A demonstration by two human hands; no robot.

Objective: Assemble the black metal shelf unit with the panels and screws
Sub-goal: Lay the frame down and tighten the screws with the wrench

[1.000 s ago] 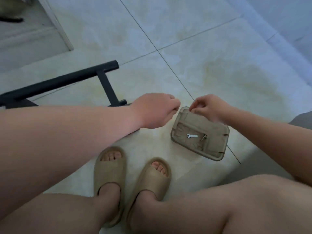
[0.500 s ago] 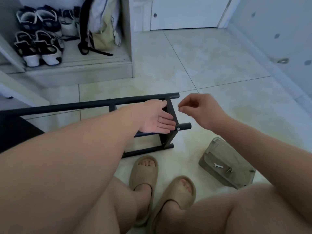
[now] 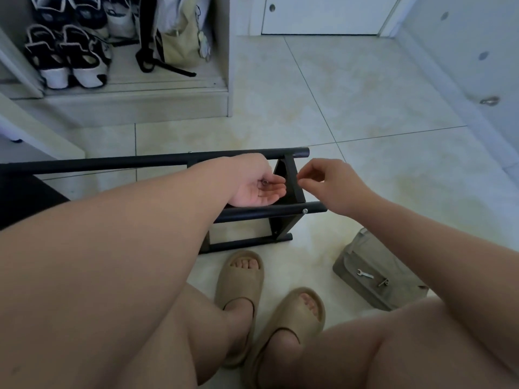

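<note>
Far left, pairs of shoes (image 3: 67,60) sit in an open floor-level cupboard, with a bag (image 3: 177,43) leaning just to their right. Below them the black frame (image 3: 112,163) lies on its side on the tiled floor (image 3: 280,94), its long bars running from the left edge towards the middle, where a short cross-piece (image 3: 292,189) joins them. My left forearm crosses over the bars.

My left hand (image 3: 252,182) hovers palm up between the far bar and the near one, just left of the cross-piece. Its fingers (image 3: 273,189) are relaxed and only slightly cupped, gripping nothing, and a small metal fastener (image 3: 264,181) lies loose in the palm. A screw (image 3: 304,211) already sits in the near bar, close to its right end.

Below that, my feet are in tan slides (image 3: 238,279), side by side on the tiles.

My right hand (image 3: 331,183) is just right of the cross-piece, its thumb and forefinger pinched together with the tips (image 3: 304,182) almost against the cross-piece's edge. The other fingers are curled loosely. I cannot tell whether anything is held in the pinch, as it is too small to see.

Further right, near my right knee, a grey-brown tray (image 3: 354,256) rests on the floor, well apart from the frame. A small wrench (image 3: 364,274) and another little metal piece (image 3: 382,282) lie in it.
</note>
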